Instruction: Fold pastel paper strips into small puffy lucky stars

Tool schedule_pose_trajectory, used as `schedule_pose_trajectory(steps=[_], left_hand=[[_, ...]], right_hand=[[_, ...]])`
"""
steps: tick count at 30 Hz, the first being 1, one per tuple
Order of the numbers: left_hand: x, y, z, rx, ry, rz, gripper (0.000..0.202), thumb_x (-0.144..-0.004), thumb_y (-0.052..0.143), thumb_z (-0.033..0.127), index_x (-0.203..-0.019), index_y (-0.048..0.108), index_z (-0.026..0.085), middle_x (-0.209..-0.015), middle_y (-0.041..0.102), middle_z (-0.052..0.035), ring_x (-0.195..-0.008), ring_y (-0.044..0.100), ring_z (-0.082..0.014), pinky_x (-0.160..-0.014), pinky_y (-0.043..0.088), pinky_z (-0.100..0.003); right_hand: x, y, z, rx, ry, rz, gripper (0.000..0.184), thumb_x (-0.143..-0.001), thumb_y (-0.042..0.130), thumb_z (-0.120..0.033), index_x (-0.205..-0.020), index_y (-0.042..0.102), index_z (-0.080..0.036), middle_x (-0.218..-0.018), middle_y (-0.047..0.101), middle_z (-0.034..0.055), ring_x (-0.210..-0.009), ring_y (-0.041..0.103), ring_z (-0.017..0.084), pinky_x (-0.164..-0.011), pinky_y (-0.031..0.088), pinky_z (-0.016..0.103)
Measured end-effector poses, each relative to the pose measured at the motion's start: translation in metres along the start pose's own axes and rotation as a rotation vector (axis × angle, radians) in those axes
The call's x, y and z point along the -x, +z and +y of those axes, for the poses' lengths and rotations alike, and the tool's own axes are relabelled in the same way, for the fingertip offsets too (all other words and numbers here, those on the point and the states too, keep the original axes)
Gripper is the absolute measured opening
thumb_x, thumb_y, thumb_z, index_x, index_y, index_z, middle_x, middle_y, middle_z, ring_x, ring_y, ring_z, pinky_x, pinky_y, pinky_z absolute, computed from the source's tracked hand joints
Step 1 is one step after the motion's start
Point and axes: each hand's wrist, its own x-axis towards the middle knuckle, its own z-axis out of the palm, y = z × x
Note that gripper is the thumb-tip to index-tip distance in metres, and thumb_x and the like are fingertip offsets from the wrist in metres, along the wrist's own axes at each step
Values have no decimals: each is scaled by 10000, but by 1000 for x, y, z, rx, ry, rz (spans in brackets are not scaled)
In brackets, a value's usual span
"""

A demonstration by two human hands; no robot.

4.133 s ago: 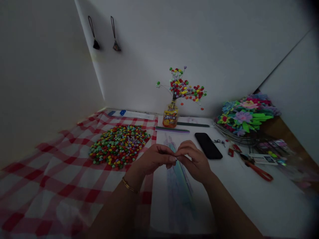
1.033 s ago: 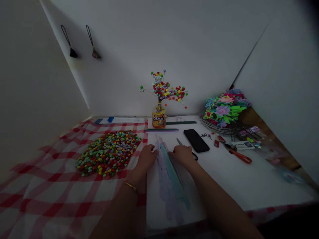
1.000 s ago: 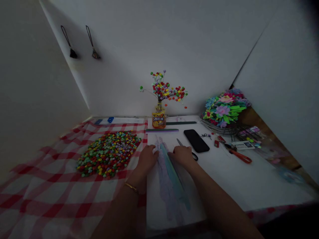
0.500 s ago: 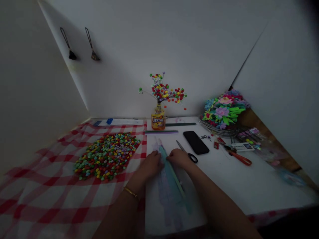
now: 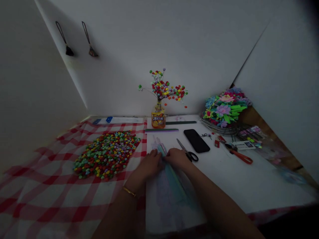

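A long, thin teal bundle point(image 5: 174, 177), seemingly pipe cleaners, runs lengthwise between my hands; blur hides its fine detail. My left hand point(image 5: 152, 162) grips it near its far end, fingers bent inward. From the other side, my right hand point(image 5: 176, 157) pinches the same stretch, its fingertips almost meeting those of the left. Pale purple strips point(image 5: 165, 205) lie beneath and beside the bundle on the white surface. Just right of my right hand, black-handled scissors point(image 5: 184, 147) rest with the blades pointing away.
Colourful beads point(image 5: 107, 154) are heaped on the checked cloth point(image 5: 57, 199) at left. Behind my hands stands a bottle point(image 5: 158, 120) holding bead-tipped stems. A black phone point(image 5: 196, 140), orange-handled pliers point(image 5: 240, 155) and a basket point(image 5: 214, 129) of fuzzy flowers are on the right.
My fingertips have drawn closer together on the bundle, covering more of its far part. The view has tilted slightly. Other things stay put.
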Motion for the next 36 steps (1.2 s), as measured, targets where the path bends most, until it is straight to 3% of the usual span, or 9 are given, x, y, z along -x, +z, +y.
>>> schedule_pose_trajectory(steps=[10,19,22,25,29,31,33,36], left_hand=[[4,-7,4,8,8,-21,564,-781,459,321,-1280,390,69,-1397,296,-226,-1308,241,-316,-1046,227,-421],[2,-6,4,87,2,20,459,-740,510,274,-1181,487,146,-1337,407,-160,-1264,334,-290,-1027,260,-409],[-2,-8,5,293,-41,166,371,-738,504,220,-1101,549,152,-1257,498,-142,-1182,440,-266,-1014,284,-396],[-4,-12,9,445,-80,290,302,-827,385,261,-1030,580,151,-1107,604,-105,-1057,535,-203,-942,373,-328],[-5,-12,17,1166,-129,368,188,-718,564,328,-710,598,143,-725,643,-33,-735,605,-160,-728,478,-280],[-6,-10,19,1404,-142,412,179,-655,633,298,-620,558,140,-649,612,-12,-667,590,-132,-699,480,-265],[-6,-12,18,1496,-140,443,170,-674,623,295,-646,559,140,-666,613,-13,-666,591,-121,-690,483,-260],[-3,-26,7,1805,-178,472,112,-751,556,237,-681,545,151,-654,605,-15,-640,601,-120,-646,508,-269]], right_hand=[[-10,0,17,-133,37,10,291,-735,452,-315,-768,697,-162,-783,694,73,-740,616,174,-599,369,257],[-10,-3,19,-323,34,73,264,-696,499,-330,-756,690,-157,-762,680,61,-758,594,185,-663,386,278],[-5,-8,18,-459,-5,58,308,-727,461,-351,-807,676,-145,-752,675,44,-734,591,166,-645,403,257],[2,-13,13,-585,-82,45,346,-759,423,-385,-870,650,-147,-778,662,16,-722,573,139,-636,408,233],[10,-11,1,-670,-142,34,329,-750,445,-410,-779,632,-141,-657,591,-16,-611,509,113,-558,368,214],[11,-8,-3,-696,-163,16,284,-734,479,-387,-747,622,-142,-619,550,-30,-579,476,97,-534,347,205],[13,-7,-4,-716,-187,-34,242,-713,516,-364,-725,621,-147,-590,521,-43,-548,449,85,-509,330,198],[18,-14,1,-726,-219,-145,206,-673,581,-350,-667,629,-150,-527,488,-56,-488,413,74,-471,314,198]])
